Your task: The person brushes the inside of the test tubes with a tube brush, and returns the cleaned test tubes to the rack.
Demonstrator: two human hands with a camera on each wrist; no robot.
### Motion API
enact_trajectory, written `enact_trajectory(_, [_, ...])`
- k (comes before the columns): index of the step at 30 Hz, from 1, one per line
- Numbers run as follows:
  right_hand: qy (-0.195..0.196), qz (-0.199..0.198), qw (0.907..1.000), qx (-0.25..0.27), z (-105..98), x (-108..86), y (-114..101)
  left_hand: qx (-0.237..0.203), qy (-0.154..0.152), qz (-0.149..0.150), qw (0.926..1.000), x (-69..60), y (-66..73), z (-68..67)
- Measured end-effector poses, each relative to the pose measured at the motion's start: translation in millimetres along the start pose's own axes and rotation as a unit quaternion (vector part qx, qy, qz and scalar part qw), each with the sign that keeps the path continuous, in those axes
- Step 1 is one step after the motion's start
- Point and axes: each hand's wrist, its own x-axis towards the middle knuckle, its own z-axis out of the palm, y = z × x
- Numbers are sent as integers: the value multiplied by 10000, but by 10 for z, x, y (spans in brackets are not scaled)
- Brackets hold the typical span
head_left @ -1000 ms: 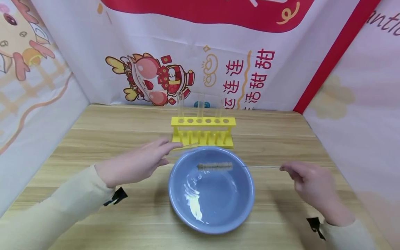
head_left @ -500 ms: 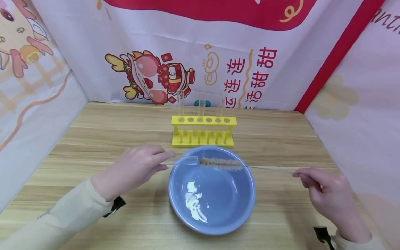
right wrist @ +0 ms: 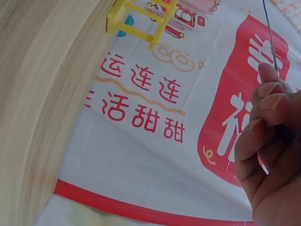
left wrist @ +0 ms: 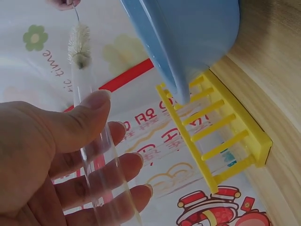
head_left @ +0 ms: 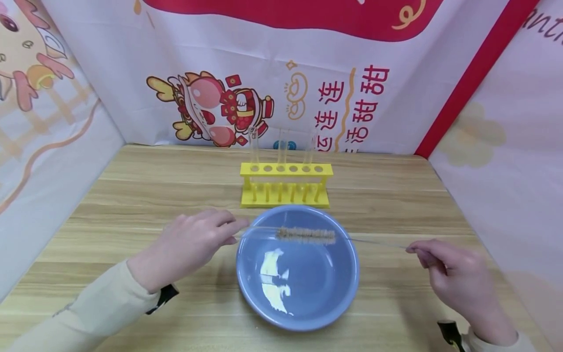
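Note:
My left hand (head_left: 189, 247) grips a clear test tube (left wrist: 84, 89) lying nearly level, its mouth pointing right over the blue basin (head_left: 299, 322). In the left wrist view the thumb lies on one side of the tube and the fingers wrap the other. A test tube brush (head_left: 305, 236) with pale bristles has its darker tip at the tube's mouth; whether it is slightly inside I cannot tell. My right hand (head_left: 459, 281), right of the basin, pinches the end of the brush's thin wire handle (head_left: 378, 242) between thumb and fingers. Most bristles lie outside the tube.
Behind the basin stands a yellow test tube rack (head_left: 286, 170), with 3 clear test tubes (head_left: 282, 146) upright in it. Bright reflections show inside the basin. Printed cloth (head_left: 396, 98) borders the wooden table (head_left: 176, 176) at the back and sides.
The left hand and tube have come lower, bringing the tube in line with the brush. My right hand drew right, then came slightly back left, and the brush tip met the tube's mouth.

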Motion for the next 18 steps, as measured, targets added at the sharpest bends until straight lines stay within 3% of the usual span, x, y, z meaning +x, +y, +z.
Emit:
enact_trajectory(10, [-125, -318, 9988, 353, 115, -29, 8, -173, 112, 164, 9997, 8, 65, 19])
enact_trajectory(18, [-261, -444, 9979, 405, 241, -62, -42, -162, -114, 104, 9997, 11, 112, -7])
